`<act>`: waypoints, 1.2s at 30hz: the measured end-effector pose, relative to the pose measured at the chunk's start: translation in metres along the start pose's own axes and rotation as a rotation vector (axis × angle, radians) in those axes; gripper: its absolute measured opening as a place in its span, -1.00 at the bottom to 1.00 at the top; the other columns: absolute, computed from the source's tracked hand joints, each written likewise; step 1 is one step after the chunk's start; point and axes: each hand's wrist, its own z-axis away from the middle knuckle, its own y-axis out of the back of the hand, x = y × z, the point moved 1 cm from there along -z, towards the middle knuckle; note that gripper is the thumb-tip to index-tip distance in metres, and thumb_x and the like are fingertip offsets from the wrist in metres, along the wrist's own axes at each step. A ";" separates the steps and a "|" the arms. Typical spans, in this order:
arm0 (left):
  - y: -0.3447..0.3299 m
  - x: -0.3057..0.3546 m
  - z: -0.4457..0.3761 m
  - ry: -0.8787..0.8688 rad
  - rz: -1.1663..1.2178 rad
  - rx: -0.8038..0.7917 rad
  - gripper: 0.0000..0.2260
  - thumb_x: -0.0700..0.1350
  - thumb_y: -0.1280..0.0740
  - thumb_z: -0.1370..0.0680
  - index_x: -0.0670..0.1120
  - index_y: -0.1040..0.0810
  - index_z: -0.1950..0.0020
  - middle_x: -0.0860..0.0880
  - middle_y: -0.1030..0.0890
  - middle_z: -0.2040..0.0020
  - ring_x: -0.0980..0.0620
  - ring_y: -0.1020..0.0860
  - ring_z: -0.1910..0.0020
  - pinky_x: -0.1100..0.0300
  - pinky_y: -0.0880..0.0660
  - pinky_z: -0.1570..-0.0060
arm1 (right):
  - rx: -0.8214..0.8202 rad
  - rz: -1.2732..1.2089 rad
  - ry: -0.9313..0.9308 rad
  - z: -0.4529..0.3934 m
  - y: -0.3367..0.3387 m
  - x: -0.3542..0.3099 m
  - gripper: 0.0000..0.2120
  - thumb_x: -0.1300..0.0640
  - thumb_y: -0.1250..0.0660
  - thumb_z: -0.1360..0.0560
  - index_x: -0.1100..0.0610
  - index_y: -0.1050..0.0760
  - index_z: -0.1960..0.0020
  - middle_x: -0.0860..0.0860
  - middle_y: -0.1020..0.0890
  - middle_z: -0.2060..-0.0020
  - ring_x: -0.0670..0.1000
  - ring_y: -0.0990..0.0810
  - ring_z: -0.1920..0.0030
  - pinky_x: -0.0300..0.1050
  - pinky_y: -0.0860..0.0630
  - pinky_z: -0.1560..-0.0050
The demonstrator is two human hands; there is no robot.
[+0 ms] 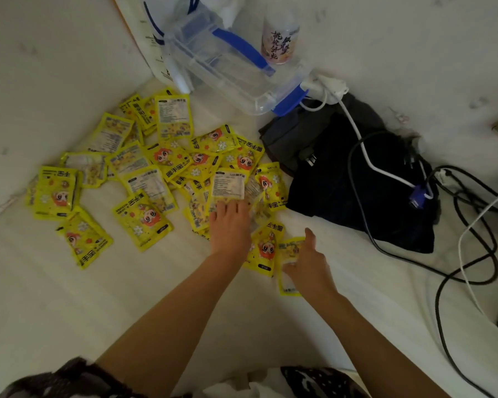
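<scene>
gently press left hand (230, 222), fingers straight, on the yellow packets (167, 159) spreading toward ten o'clock; sweep them to right hand (305, 262), curled round one packet (292, 248).

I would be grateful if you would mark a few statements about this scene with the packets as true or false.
1. The yellow packets lie scattered on the white surface. True.
2. The clear box has red latches. False: its latches are blue.
3. The left hand rests with straight fingers on the pile. True.
4. The right hand is inside the box. False: it holds a single packet at the near edge of the pile.
5. A white cable runs across the dark cloth bundle. True.
</scene>
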 end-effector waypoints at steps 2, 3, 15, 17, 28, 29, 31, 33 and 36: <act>0.006 -0.013 0.006 0.022 0.122 0.003 -0.70 -0.25 -0.26 -0.50 -0.10 -0.46 -0.24 -0.09 -0.50 -0.20 -0.18 -0.47 -0.19 -0.01 -0.42 -0.02 | 0.022 -0.030 0.025 -0.004 0.009 -0.010 -0.21 0.18 -0.36 -0.46 0.06 0.05 -0.52 0.11 -0.55 0.09 0.13 -0.57 0.16 -0.07 -0.52 0.23; 0.010 -0.018 0.009 0.045 0.190 0.004 -0.73 -0.25 -0.25 -0.51 -0.10 -0.47 -0.21 -0.08 -0.49 -0.18 -0.18 -0.51 -0.12 0.01 -0.43 0.10 | 0.037 -0.064 0.034 -0.007 0.015 -0.016 -0.24 0.18 -0.38 -0.45 0.06 -0.01 -0.50 0.14 -0.58 0.04 0.16 -0.59 0.11 -0.05 -0.55 0.19; 0.048 -0.036 -0.026 0.327 0.605 0.039 -0.65 -0.02 -0.31 -0.55 -0.23 -0.43 -0.22 -0.17 -0.54 -0.07 -0.17 -0.51 -0.05 0.09 -0.36 0.11 | 0.092 -0.191 0.333 -0.064 0.046 -0.105 -0.70 0.13 -0.45 -0.45 0.22 -0.47 -0.09 0.05 -0.56 0.03 -0.02 -0.52 0.06 -0.32 -0.34 0.14; 0.046 -0.036 -0.034 0.328 0.563 0.031 -0.66 -0.05 -0.32 -0.55 -0.26 -0.43 -0.19 -0.20 -0.49 -0.12 -0.19 -0.46 -0.12 0.04 -0.36 0.01 | 0.105 -0.177 0.298 -0.079 0.044 -0.111 -0.68 0.13 -0.47 -0.43 0.24 -0.49 -0.10 0.12 -0.59 -0.05 0.06 -0.56 -0.03 -0.24 -0.35 0.10; 0.027 -0.026 -0.045 0.407 0.402 -0.036 -0.67 -0.13 -0.31 -0.52 -0.20 -0.43 -0.25 -0.23 -0.39 -0.30 -0.23 -0.30 -0.30 -0.02 -0.23 -0.29 | 0.086 0.017 0.051 -0.103 0.014 -0.122 -0.42 0.06 -0.38 -0.49 0.25 -0.24 -0.39 0.28 -0.25 -0.38 0.33 -0.23 -0.36 0.14 -0.26 -0.33; 0.028 -0.025 -0.045 0.419 0.423 -0.033 -0.68 -0.15 -0.31 -0.52 -0.20 -0.44 -0.25 -0.23 -0.37 -0.31 -0.23 -0.29 -0.30 -0.04 -0.26 -0.29 | 0.094 0.021 0.052 -0.102 0.013 -0.123 -0.44 0.07 -0.36 -0.50 0.25 -0.23 -0.38 0.28 -0.23 -0.39 0.34 -0.22 -0.36 0.16 -0.27 -0.33; 0.030 -0.023 -0.047 0.437 0.450 -0.035 -0.70 -0.19 -0.33 -0.52 -0.21 -0.44 -0.23 -0.23 -0.35 -0.31 -0.25 -0.30 -0.29 -0.07 -0.30 -0.28 | 0.099 0.038 0.052 -0.102 0.012 -0.124 -0.49 0.08 -0.36 -0.51 0.23 -0.26 -0.36 0.27 -0.23 -0.39 0.35 -0.23 -0.35 0.19 -0.28 -0.31; 0.029 -0.021 -0.050 0.457 0.475 -0.039 -0.74 -0.23 -0.33 -0.51 -0.21 -0.45 -0.18 -0.23 -0.40 -0.25 -0.26 -0.35 -0.26 -0.12 -0.35 -0.23 | 0.098 0.044 0.044 -0.102 0.013 -0.125 -0.50 0.08 -0.37 -0.50 0.23 -0.29 -0.35 0.26 -0.23 -0.38 0.35 -0.24 -0.35 0.21 -0.28 -0.31; 0.025 -0.019 -0.052 0.448 0.549 0.008 -0.88 -0.32 -0.30 -0.47 -0.19 -0.43 0.03 -0.20 -0.51 0.05 -0.27 -0.47 -0.08 -0.11 -0.43 0.05 | 0.122 0.070 0.033 -0.101 0.017 -0.124 -0.49 0.04 -0.39 -0.48 0.23 -0.32 -0.32 0.26 -0.24 -0.35 0.36 -0.28 -0.32 0.20 -0.25 -0.33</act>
